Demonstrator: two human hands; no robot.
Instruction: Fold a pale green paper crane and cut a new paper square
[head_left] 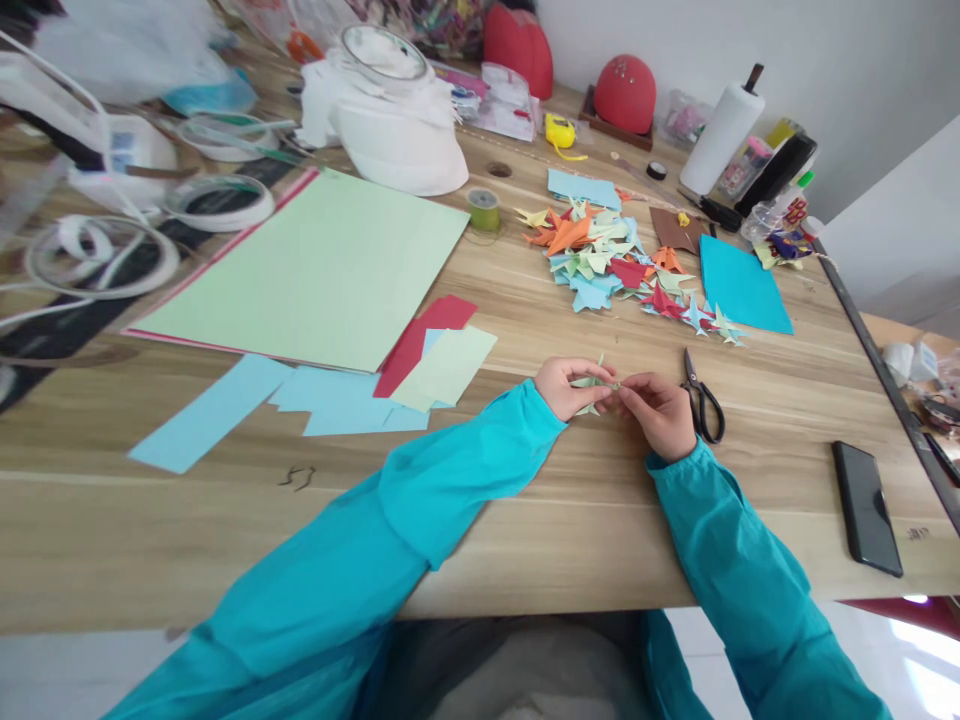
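Observation:
My left hand [568, 386] pinches a small pale green folded paper crane [589, 408] by its body. Opposite it, my right hand [664, 413] has thumb and finger closed on the crane's other end, where the fingertips nearly meet. Fingers cover much of the crane. Black-handled scissors [703, 398] lie just beyond my right hand, blades pointing away from me. A heap of folded paper cranes [592, 250] in orange, red, blue and pale green spreads over the table further back.
Large pale green sheets [322, 270] and blue paper strips [210, 412] lie at left. A spool of thread [484, 210] stands behind my left hand. Turquoise paper [742, 283] sits at right, a phone [866, 507] near the right edge. A yellow tape measure [559, 132] rests at the back.

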